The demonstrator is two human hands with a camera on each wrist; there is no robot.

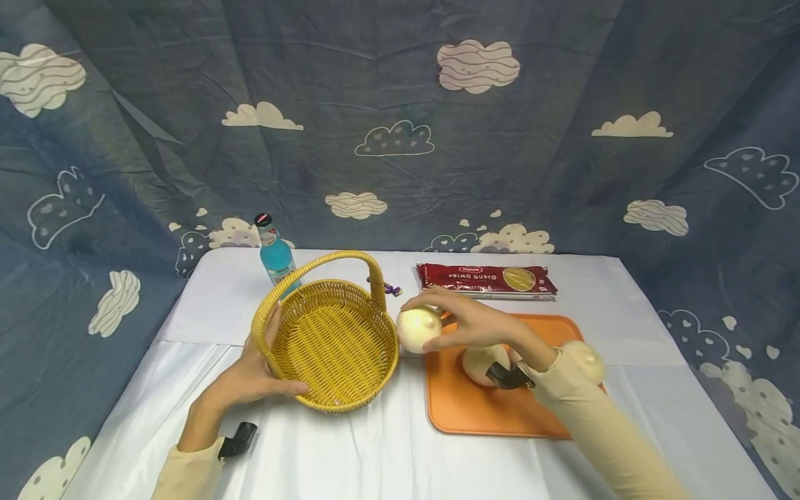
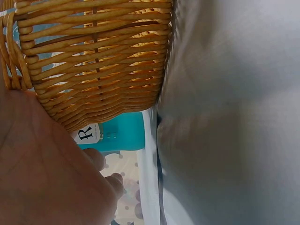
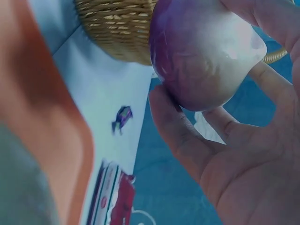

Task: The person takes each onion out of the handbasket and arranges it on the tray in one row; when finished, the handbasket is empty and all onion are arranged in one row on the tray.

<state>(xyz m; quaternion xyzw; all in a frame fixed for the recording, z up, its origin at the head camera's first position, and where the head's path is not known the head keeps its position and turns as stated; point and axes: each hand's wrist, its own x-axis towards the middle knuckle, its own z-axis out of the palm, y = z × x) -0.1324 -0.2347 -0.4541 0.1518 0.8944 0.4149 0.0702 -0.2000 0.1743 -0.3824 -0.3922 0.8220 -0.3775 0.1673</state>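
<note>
A yellow wicker basket (image 1: 334, 406) with an arched handle stands on the white cloth. My left hand (image 1: 244, 375) holds its left side, thumb at the front rim and fingers near the handle's base. In the left wrist view the palm lies close against the woven wall (image 2: 98, 61). My right hand (image 1: 465, 319) grips a round, turnip-like vegetable (image 1: 417, 329) between thumb and fingers, just right of the basket. The right wrist view shows this vegetable (image 3: 201, 56) purple on one side, pale towards its pointed tip. The basket's inside shows only its woven bottom.
Two similar pale vegetables, one in front (image 1: 480, 364) and one farther right (image 1: 586, 360), lie on an orange tray (image 1: 456, 417). Behind it lies a dark red spaghetti pack (image 1: 487, 279). A blue bottle (image 1: 276, 255) stands behind the basket, and a small purple-wrapped item (image 1: 392, 289) lies nearby.
</note>
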